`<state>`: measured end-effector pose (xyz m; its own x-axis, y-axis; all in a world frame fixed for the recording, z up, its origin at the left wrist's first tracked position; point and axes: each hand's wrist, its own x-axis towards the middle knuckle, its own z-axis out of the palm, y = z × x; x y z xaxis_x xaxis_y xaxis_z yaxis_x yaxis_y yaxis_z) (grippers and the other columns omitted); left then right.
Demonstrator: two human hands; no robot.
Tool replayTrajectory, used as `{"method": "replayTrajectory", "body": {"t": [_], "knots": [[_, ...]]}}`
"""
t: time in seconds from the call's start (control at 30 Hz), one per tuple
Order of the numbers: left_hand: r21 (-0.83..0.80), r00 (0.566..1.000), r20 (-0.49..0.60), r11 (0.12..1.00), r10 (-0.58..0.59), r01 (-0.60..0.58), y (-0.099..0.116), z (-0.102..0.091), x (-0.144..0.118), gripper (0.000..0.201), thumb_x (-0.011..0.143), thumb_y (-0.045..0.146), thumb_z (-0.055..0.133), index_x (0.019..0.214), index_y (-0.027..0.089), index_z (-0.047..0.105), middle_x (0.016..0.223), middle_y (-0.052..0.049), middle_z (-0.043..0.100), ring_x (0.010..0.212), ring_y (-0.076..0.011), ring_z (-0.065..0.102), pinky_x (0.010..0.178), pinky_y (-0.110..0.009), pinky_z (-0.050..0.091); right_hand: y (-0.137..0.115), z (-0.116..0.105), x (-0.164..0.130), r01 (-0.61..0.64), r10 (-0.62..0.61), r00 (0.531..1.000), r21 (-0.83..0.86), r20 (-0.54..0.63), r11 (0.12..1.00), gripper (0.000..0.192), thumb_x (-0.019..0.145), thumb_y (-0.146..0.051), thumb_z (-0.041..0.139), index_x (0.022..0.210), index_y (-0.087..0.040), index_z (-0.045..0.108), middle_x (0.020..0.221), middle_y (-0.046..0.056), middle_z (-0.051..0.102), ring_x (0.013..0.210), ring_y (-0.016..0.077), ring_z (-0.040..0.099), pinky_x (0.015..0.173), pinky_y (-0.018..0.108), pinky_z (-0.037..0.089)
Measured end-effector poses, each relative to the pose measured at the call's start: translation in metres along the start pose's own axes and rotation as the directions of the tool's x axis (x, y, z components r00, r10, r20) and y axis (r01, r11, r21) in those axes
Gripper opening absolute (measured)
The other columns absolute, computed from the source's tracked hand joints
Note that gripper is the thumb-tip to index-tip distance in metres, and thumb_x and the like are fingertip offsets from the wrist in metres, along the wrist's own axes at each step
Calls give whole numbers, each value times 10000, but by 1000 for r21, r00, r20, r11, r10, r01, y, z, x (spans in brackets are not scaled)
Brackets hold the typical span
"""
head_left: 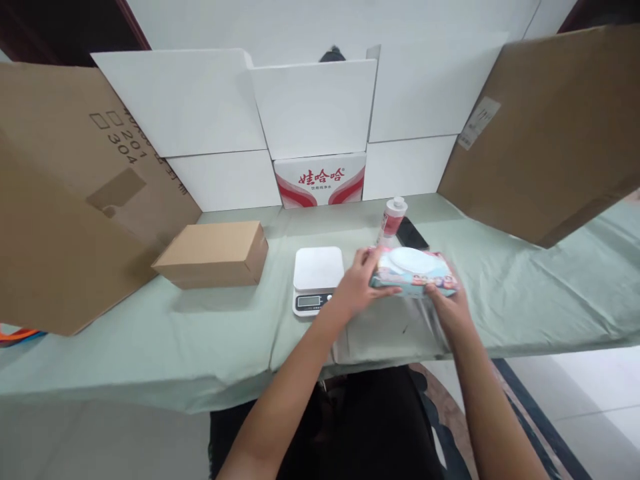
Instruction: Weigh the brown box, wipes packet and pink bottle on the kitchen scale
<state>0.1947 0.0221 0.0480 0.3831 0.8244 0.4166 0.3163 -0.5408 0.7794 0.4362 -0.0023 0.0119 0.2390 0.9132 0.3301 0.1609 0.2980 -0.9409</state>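
Note:
Both of my hands hold a soft pack of wet wipes (415, 270) with a white lid, just above the table. My left hand (357, 287) grips its left end, thumb under and fingers over the top. My right hand (447, 308) holds its near right edge from below. Beneath the pack lies a flat clear plastic bag (390, 333) on the pale green cloth. A small white digital scale (317, 277) sits just left of my left hand.
A small brown cardboard box (215, 253) lies to the left. A white bottle (391, 219) and a dark phone (411, 233) stand behind the pack. Large cardboard sheets (550, 127) and white panels (315, 107) wall the table's back and sides. The table's front edge (150, 393) is close.

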Motion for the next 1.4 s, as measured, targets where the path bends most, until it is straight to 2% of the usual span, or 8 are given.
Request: {"method": "replayTrajectory", "body": {"t": [0.17, 0.37, 0.5, 0.6, 0.73, 0.9, 1.13, 1.4], "knots": [[-33, 981, 187, 998, -45, 52, -7, 69, 33, 950, 853, 551, 798, 1639, 269, 345, 1642, -185, 370, 1549, -363, 404, 1241, -493, 441, 6, -80, 10, -83, 69, 996, -288, -57, 954, 968, 693, -635, 883, 1528, -275, 551, 1568, 128, 554, 1430, 372, 563, 1210, 527, 481], [288, 967, 147, 926, 209, -244, -4, 71, 11, 709, 1010, 505, 585, 1584, 131, 404, 1698, -259, 318, 1625, -365, 277, 1260, -545, 409, -27, -64, 21, 27, -97, 991, -587, -89, 809, 935, 687, -714, 814, 1471, -247, 611, 1467, 167, 618, 1476, 464, 439, 1259, 723, 255], [241, 642, 449, 607, 622, -757, 13, 56, -35, 307, 1058, 352, 482, 1244, 222, 689, 1245, -102, 749, 1101, -190, 729, 879, -318, 587, -45, 5, 55, 129, -198, 966, -354, -166, 926, 807, 780, -603, 784, 1477, -259, 566, 1501, 154, 581, 1402, 395, 532, 1214, 677, 365], [103, 420, 651, 475, 632, -874, 14, 49, -61, 214, 1028, 375, 540, 1050, 262, 721, 932, -7, 766, 682, -103, 660, 551, -278, 444, -29, 74, 93, -2, -5, 965, -24, -261, 1000, 892, 780, -526, 785, 1540, -218, 436, 1490, 194, 553, 1399, 362, 546, 1183, 615, 441], [126, 435, 740, 529, 513, -839, 6, 42, -72, 217, 994, 328, 510, 904, 283, 703, 765, 67, 736, 591, -105, 636, 454, -298, 301, 13, 143, 127, -26, 52, 920, 73, -388, 997, 837, 711, -406, 778, 1448, -167, 461, 1380, 218, 578, 1333, 368, 569, 1220, 624, 381], [115, 480, 747, 622, 460, -775, 0, 35, -71, 247, 1015, 405, 490, 1008, 288, 707, 912, 66, 796, 659, -109, 689, 469, -311, 327, 23, 162, 119, 124, -169, 890, -131, -423, 984, 719, 783, -526, 729, 1365, -176, 493, 1343, 200, 577, 1273, 355, 589, 1212, 588, 388], [-8, 425, 773, 678, 470, -735, 1, 38, -76, 222, 1000, 393, 536, 1069, 286, 718, 933, 62, 811, 731, -152, 729, 497, -343, 409, -28, 187, 79, 408, -407, 912, -7, 42, 913, 521, 884, -612, 725, 1217, -256, 542, 1063, 88, 622, 1004, 255, 654, 956, 432, 577], [4, 471, 748, 706, 468, -708, -3, 41, -75, 212, 991, 380, 553, 1096, 286, 712, 809, 20, 792, 716, -198, 729, 554, -358, 468, -22, 222, 41, 305, -336, 871, 142, 358, 942, 623, 885, -607, 756, 1359, -253, 562, 1189, 84, 675, 1033, 245, 667, 949, 398, 586]]}}
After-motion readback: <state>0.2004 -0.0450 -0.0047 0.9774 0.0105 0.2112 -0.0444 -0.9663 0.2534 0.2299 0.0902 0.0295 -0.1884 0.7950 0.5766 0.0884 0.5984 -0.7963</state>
